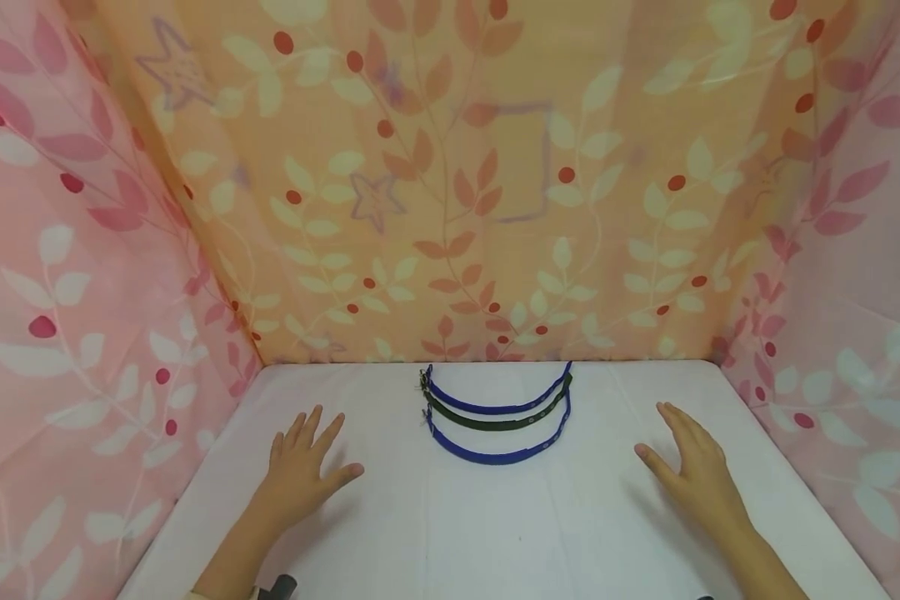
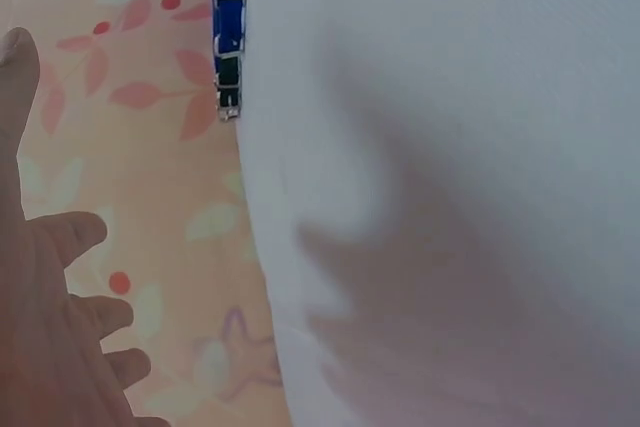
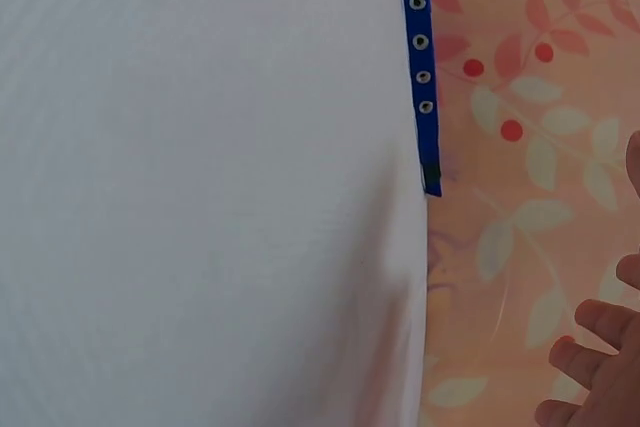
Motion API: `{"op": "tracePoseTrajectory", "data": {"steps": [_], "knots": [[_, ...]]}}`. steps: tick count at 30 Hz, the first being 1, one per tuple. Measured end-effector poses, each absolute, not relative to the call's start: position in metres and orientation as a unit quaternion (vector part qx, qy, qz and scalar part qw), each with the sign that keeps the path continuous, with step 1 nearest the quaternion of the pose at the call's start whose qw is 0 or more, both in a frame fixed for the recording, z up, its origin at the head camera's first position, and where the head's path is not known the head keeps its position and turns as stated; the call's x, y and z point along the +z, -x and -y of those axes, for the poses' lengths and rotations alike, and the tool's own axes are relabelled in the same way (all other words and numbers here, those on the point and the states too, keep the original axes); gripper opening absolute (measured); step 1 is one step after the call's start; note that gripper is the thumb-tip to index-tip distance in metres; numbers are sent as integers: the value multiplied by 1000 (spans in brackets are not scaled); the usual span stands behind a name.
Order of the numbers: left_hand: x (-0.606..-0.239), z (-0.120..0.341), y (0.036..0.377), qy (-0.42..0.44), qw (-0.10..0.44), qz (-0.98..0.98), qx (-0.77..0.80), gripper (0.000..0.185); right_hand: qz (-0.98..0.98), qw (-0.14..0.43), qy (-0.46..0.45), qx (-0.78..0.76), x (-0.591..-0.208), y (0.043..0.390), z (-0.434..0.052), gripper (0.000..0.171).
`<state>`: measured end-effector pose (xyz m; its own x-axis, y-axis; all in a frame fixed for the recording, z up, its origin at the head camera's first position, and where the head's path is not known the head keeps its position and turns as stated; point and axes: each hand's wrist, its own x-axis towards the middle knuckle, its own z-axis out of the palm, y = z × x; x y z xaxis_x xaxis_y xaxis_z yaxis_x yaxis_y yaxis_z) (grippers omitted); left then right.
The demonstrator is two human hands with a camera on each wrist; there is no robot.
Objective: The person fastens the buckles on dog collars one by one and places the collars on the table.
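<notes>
Three collar-like straps with metal buckles and eyelet holes curve one behind another at the table's far middle. The nearest blue strap [image 1: 495, 457] bows toward me, a dark green strap [image 1: 487, 425] lies behind it, and another blue strap [image 1: 487, 409] is at the back. Buckles sit at their left ends; in the right wrist view eyelets line a blue strap [image 3: 421, 57]. Left of the straps, my left hand [image 1: 303, 467] hovers with fingers spread, holding nothing. On the other side my right hand [image 1: 693, 475] is also above the table, fingers extended, apart from the straps.
A white-covered table [image 1: 480, 533] spans the space below the hands. Behind it hangs an orange leaf-print curtain [image 1: 450, 167]; pink printed curtains [image 1: 82, 292] flank both sides. A dark wrist device [image 1: 279, 587] shows at the left wrist.
</notes>
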<state>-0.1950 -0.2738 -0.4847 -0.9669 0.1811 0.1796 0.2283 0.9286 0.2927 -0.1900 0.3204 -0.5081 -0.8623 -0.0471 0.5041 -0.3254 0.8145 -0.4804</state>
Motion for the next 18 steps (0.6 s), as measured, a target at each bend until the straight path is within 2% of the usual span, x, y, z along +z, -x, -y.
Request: {"op": "tracePoseTrajectory", "data": {"steps": [6,18], "knots": [[-484,258,203,110,73,976,-171,92,910,265,-111,297,-504,198,-311,75],[-489,221,221,88,31,970,-227,99,911,248,-81,320,-502,213,-291,71]]}}
